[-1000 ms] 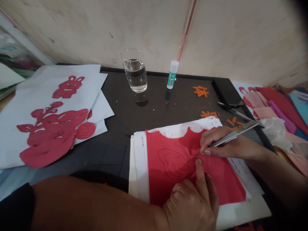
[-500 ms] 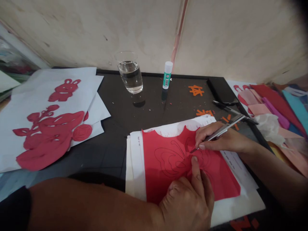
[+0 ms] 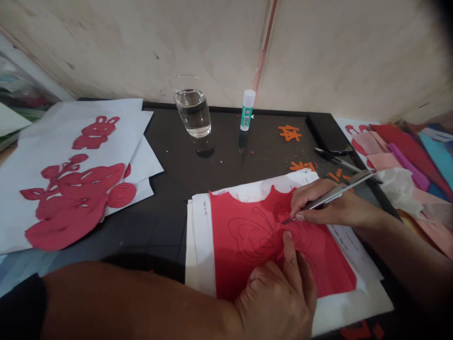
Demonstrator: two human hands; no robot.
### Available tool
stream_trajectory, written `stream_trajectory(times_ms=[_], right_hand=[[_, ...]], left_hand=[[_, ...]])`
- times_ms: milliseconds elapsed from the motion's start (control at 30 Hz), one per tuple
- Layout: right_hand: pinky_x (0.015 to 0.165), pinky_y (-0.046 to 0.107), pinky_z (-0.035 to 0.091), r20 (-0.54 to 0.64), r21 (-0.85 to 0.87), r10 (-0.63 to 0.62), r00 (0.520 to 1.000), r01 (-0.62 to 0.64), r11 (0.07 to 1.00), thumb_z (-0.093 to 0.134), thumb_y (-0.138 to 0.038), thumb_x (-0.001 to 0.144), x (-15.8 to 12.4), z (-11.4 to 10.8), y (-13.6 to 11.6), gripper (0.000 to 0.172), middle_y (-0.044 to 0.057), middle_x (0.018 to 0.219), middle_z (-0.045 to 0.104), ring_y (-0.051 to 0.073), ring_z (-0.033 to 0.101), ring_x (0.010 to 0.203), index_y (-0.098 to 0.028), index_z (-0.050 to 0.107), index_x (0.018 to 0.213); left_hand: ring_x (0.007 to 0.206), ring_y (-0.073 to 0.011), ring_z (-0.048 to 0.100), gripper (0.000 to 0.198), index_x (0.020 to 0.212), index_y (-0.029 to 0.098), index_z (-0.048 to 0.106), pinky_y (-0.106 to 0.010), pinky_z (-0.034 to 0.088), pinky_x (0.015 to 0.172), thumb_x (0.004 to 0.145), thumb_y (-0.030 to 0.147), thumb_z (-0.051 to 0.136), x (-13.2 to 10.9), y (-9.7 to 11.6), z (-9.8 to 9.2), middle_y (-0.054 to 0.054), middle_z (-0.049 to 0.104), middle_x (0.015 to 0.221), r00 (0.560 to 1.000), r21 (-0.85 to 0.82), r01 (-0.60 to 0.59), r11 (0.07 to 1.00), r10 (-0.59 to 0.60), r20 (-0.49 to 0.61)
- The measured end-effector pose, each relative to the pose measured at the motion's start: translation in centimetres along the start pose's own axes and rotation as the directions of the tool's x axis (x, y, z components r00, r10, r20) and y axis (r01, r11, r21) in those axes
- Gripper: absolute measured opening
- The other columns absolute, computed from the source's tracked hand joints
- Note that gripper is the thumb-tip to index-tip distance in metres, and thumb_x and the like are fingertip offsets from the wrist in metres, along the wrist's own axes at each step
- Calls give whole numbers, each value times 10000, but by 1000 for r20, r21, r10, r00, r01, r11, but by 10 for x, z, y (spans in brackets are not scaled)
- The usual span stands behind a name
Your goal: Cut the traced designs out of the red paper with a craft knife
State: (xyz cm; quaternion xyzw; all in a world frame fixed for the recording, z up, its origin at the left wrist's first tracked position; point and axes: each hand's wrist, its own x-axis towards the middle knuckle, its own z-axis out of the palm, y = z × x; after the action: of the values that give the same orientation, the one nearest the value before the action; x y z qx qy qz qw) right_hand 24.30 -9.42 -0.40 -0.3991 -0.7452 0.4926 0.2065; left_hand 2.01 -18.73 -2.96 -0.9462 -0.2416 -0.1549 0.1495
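Note:
A red paper sheet (image 3: pixel 244 255) with a pencilled butterfly outline lies on white sheets (image 3: pixel 201 245) atop a black cutting mat (image 3: pixel 170 189). My right hand (image 3: pixel 329 205) grips a metal craft knife (image 3: pixel 336 191) like a pen, its tip touching the red paper at the butterfly's middle. My left hand (image 3: pixel 283 293) rests on the red paper just below the blade, index finger stretched out and pressing the sheet, the other fingers curled under.
White sheets with red cut-out rabbits and flowers (image 3: pixel 74 189) lie at left. A glass of water (image 3: pixel 193 111) and a glue stick (image 3: pixel 247 110) stand at the mat's back. Orange cut-out characters (image 3: pixel 290 133), a dark phone (image 3: pixel 327 134), a pen (image 3: pixel 339 163) and coloured papers (image 3: pixel 406 151) lie at right.
The knife tip and my right hand shifted slightly along the butterfly outline. My left index finger stays pressed by the blade. The view swung a little.

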Motion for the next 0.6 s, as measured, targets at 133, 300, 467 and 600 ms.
stream_trajectory(times_ms=[133,300,467,600], right_hand=[[617,228,515,0,22,9,1000,-9,1000,721,-231,828,1,-1,0,85,37,792,734,131,667,700,-184,763,885],[617,251,508,-27,37,97,995,-96,995,731,-284,816,1,-2,0,127,49,768,730,151,663,696,-165,763,845],[635,278,509,-65,53,159,985,-156,986,735,-314,806,-1,-2,0,164,61,747,725,169,660,700,-153,764,824],[632,275,498,-69,69,171,983,-166,984,742,-311,798,0,-2,0,157,61,756,730,169,658,703,-159,766,823]], left_hand=[[330,-159,502,317,1079,60,661,-257,309,274,862,126,439,1,-5,-3,-292,664,1108,999,-6,-32,999,32,5],[332,-154,496,320,1095,69,654,-259,318,272,880,150,432,0,-6,-3,-290,656,1133,999,-5,-36,999,36,19],[353,-149,510,322,1134,66,634,-252,331,281,901,161,434,-2,-4,-1,-293,643,1160,998,10,-52,999,51,33],[349,-161,515,316,1115,66,638,-268,339,276,889,149,432,-1,-2,-1,-289,643,1160,999,-6,-19,1000,19,35]])
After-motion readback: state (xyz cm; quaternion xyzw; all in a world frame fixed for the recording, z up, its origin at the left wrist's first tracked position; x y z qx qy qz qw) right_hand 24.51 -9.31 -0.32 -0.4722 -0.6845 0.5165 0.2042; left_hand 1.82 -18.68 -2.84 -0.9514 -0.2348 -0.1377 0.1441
